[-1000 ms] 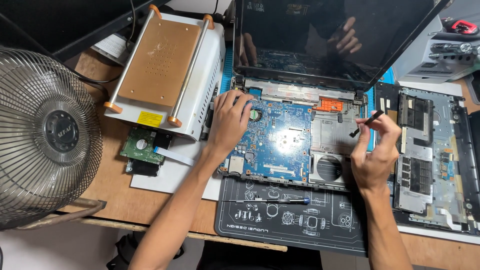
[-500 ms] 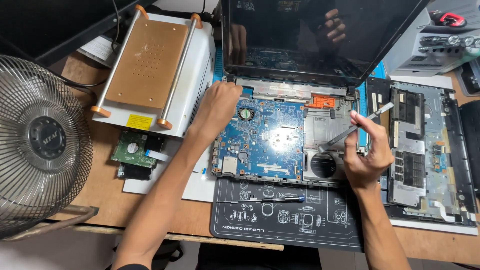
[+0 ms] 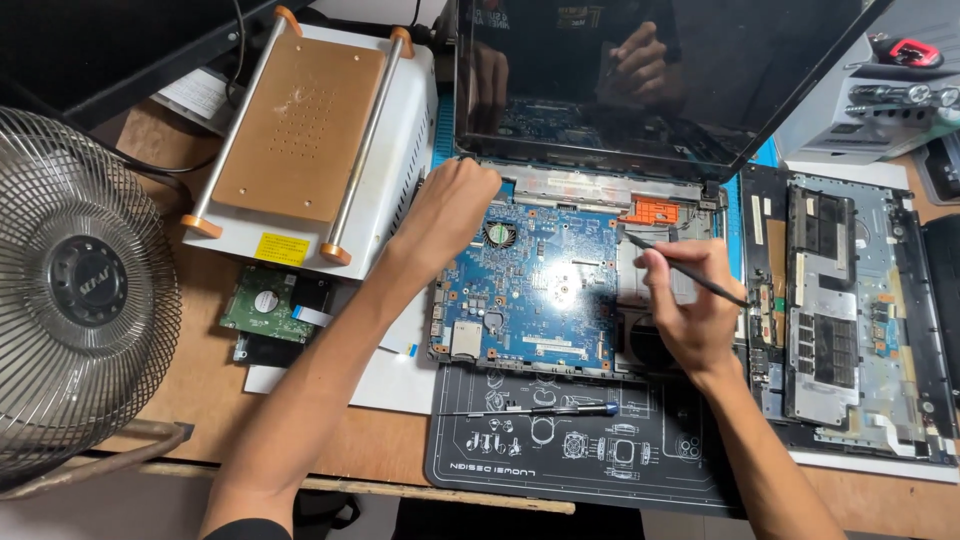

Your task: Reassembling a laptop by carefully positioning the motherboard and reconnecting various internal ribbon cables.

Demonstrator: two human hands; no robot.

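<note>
Both hands (image 3: 455, 205) on mobo (image 3: 540, 290), w/ spudger (image 3: 690, 272)

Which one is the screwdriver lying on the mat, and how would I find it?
Start at the open laptop with its blue circuit board showing. Just below the board lies a dark work mat printed with white drawings. The screwdriver lies flat across the mat's top part, a thin dark rod with a blue band near its right end; neither hand touches it, unlike the slim black tool in the right hand.
</note>
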